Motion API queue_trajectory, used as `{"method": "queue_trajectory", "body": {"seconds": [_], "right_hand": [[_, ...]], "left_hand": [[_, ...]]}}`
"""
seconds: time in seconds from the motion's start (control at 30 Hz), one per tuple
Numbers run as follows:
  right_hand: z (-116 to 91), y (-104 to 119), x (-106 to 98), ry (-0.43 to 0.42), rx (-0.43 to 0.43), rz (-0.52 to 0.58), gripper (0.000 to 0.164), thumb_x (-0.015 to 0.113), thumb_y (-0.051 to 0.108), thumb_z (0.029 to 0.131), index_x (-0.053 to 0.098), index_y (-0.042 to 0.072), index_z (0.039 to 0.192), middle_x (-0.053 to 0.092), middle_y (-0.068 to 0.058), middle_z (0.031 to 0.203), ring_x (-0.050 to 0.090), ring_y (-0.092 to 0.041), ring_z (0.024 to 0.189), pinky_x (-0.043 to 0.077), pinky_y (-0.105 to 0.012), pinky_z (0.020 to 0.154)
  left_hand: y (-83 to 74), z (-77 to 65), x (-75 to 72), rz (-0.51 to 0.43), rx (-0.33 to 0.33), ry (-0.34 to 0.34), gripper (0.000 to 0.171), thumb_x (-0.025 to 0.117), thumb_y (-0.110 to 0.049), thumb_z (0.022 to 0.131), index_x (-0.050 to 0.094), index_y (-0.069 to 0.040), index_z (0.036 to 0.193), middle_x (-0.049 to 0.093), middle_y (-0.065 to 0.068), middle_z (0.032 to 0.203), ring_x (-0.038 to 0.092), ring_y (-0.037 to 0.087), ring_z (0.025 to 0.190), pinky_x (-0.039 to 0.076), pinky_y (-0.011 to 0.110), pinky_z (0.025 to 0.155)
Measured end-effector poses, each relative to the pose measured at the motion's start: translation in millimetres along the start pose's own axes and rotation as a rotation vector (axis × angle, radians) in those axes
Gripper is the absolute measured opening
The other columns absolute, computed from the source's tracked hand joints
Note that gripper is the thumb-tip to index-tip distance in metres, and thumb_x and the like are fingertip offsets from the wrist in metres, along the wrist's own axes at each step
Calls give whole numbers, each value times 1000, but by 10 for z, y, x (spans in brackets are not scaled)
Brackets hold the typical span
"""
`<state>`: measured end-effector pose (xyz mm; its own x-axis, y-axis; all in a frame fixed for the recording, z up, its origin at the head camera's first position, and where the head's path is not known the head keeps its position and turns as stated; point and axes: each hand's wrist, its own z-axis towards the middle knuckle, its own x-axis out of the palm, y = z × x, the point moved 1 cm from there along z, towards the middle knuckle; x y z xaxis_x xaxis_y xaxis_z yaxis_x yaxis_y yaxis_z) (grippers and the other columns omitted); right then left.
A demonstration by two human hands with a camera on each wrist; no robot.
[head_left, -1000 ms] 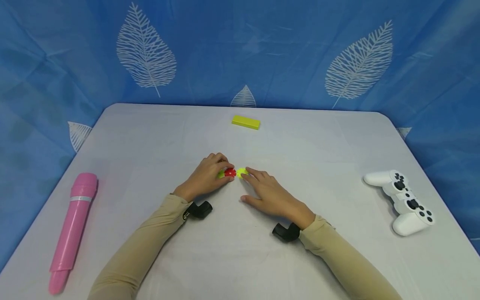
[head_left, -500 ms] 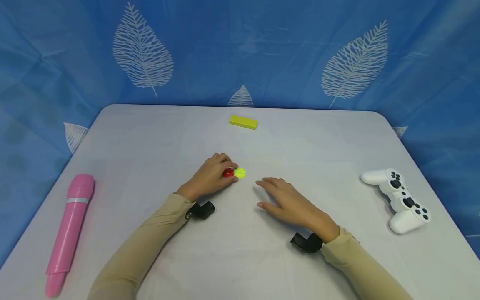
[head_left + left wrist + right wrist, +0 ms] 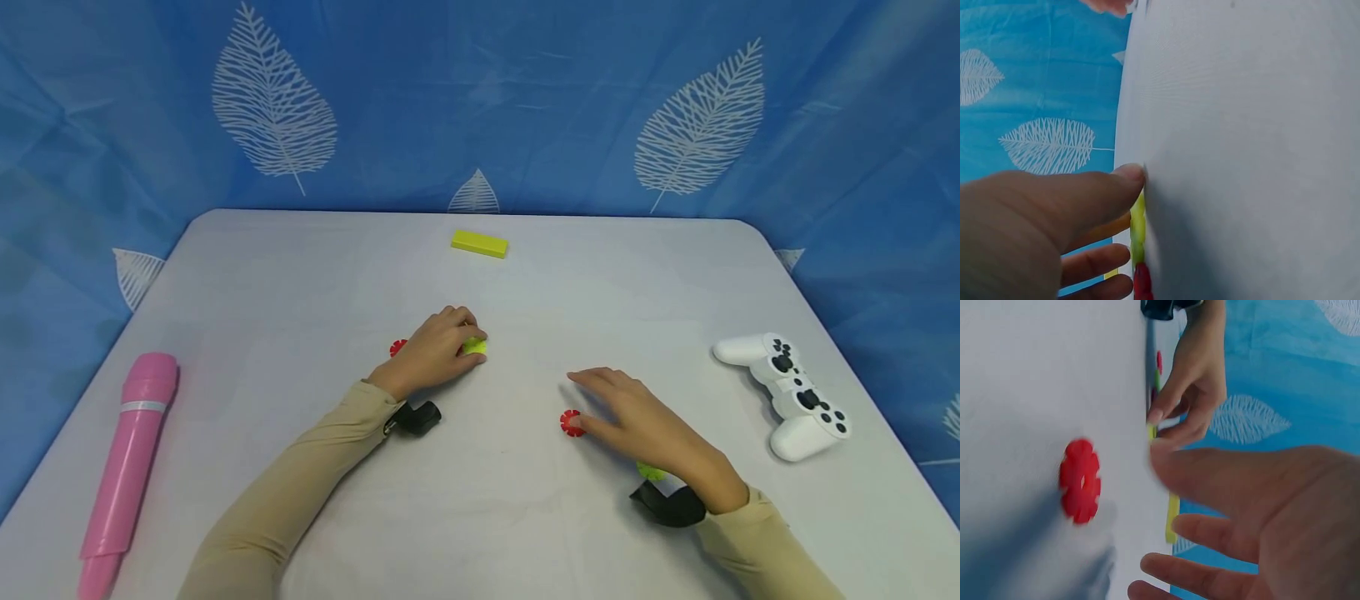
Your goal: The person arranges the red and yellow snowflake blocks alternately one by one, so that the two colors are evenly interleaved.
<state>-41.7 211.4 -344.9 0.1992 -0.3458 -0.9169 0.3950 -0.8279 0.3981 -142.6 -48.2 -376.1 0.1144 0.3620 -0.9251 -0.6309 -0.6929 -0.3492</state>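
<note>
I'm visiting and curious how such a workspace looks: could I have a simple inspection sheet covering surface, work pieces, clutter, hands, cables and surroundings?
Surface: white tabletop, far corners rounded.
Job's things: yellow-green piece at the left hand; red piece behind that hand; second red piece and second yellow-green piece, both partly covered by the right hand in the head view.
Clutter: yellow bar, pink tube-shaped item, white game controller.
Hands: left pinches its yellow-green piece; right holds nothing.
Cables: nothing seen.
Surroundings: blue curtain, white leaf patterns.

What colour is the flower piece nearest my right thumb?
The flower piece is red, clearest in the right wrist view.
</note>
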Motion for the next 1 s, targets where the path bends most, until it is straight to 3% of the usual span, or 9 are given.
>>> {"method": "queue_trajectory", "body": {"seconds": [0.13, 0.4, 0.67, 1.0], "right_hand": [[-50, -54, 4, 13, 26, 8, 46, 68, 21, 79, 56, 4, 120, 56, -11, 115, 53, -29, 106, 43, -47, 89], [-88, -85, 107, -16, 28, 44, 40, 69, 21, 78, 60, 8, 115, 55, -5, 107, 51, -21, 101, 44, -41, 87], [-128, -18, 213, -96, 31, 8, 44, 73, 30, 75, 59, 12, 112, 51, -7, 111, 48, -23, 100, 38, -43, 85], [-183, 71, 331, -171, 89, 0, 39, 70, 24, 76, 55, 10, 109, 47, -12, 118, 43, -26, 101, 31, -39, 78]], "left_hand": [[1, -3, -10, -4, -3, 4, 30, 67, -28, 82, 67, -11, 106, 56, 5, 105, 48, 19, 93, 41, 30, 73], [6, -15, -21, -7, 0, 19, 30, 66, -26, 83, 67, -10, 108, 56, 6, 106, 49, 19, 93, 43, 32, 76], [9, -18, -14, -20, 18, 2, 29, 66, -25, 83, 67, -10, 108, 57, 6, 105, 49, 20, 91, 43, 32, 75], [13, -19, -6, -16, 20, -8, 29, 65, -26, 83, 67, -11, 107, 56, 5, 105, 49, 18, 90, 42, 31, 74]]}}
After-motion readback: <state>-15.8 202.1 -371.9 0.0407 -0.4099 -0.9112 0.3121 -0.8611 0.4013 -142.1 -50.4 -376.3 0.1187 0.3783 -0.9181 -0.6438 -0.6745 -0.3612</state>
